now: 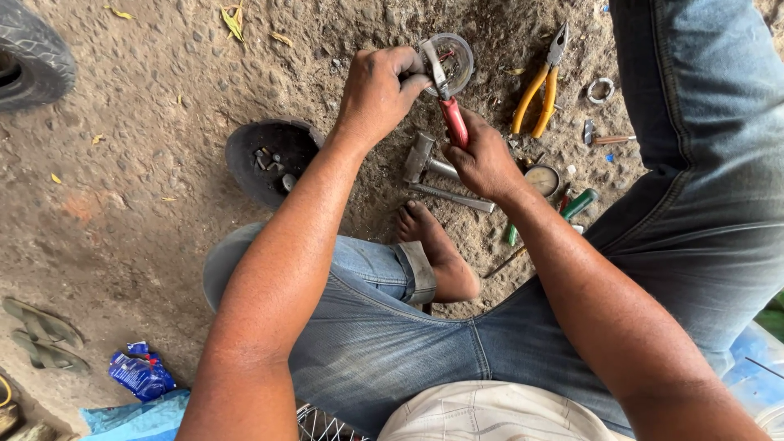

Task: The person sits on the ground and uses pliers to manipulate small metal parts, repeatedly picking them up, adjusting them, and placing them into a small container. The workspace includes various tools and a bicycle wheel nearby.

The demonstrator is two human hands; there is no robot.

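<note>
Round metal part [454, 59] in clenched left fingers [398, 69]

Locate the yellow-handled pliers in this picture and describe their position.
In the head view the yellow-handled pliers lie on the dirt ground at upper right, just right of the round metal part and left of a small metal ring.

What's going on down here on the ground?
A person in jeans sits on bare dirt. Their left hand grips a small round metal ring-shaped part, while their right hand works a red-handled tool against it. Yellow-handled pliers, a metal hammer and a dark round dish of small parts lie nearby.
</note>
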